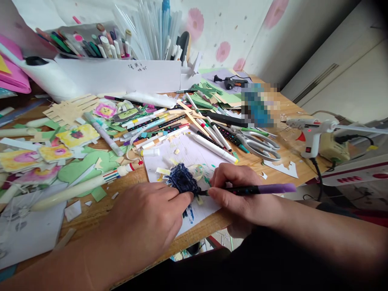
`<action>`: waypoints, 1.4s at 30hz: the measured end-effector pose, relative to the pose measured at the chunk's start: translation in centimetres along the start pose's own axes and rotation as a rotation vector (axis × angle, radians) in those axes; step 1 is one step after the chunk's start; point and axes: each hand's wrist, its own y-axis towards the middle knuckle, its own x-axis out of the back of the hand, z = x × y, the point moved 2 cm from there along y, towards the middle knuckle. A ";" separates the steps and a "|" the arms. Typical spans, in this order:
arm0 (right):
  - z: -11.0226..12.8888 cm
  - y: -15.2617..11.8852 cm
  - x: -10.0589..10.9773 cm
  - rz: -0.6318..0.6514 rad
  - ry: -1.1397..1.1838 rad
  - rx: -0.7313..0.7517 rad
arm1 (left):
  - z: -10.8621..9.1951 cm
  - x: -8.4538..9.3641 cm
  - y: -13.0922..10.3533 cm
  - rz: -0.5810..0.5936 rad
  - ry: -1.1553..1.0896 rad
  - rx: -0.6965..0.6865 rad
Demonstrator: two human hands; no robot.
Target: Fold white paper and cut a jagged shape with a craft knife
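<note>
A dark blue paper flower (182, 178) lies on a white sheet (145, 161) near the table's front edge, the sheet marked with blue and green strokes. At the flower's lower edge, my left hand (151, 218) grips it, with thumb and finger tips pressed together there. My right hand (239, 194) is closed round a marker pen (260, 189), black with coloured dots and a purple end. The pen's tip points left and touches, or nearly touches, the flower's right edge. The undersides of my left fingers are hidden.
Many markers (212, 133) and paper scraps litter the table behind the sheet. Scissors (257, 143) lie to the right, near a white hot glue gun (315, 131). Painted paper flowers (75, 135) and a cream multicolour pen (81, 190) lie left. A white box (121, 74) holds pens behind.
</note>
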 end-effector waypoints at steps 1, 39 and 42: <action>0.0 0.0 0.0 0.008 -0.018 0.000 | 0.0 0.0 0.0 -0.001 0.000 -0.001; -0.4 -0.4 -0.2 -0.010 0.014 -0.004 | -0.2 0.0 -0.1 -0.024 -0.007 -0.002; -0.4 -0.3 -0.1 -0.059 0.029 -0.003 | -0.1 0.0 -0.1 -0.005 -0.016 0.000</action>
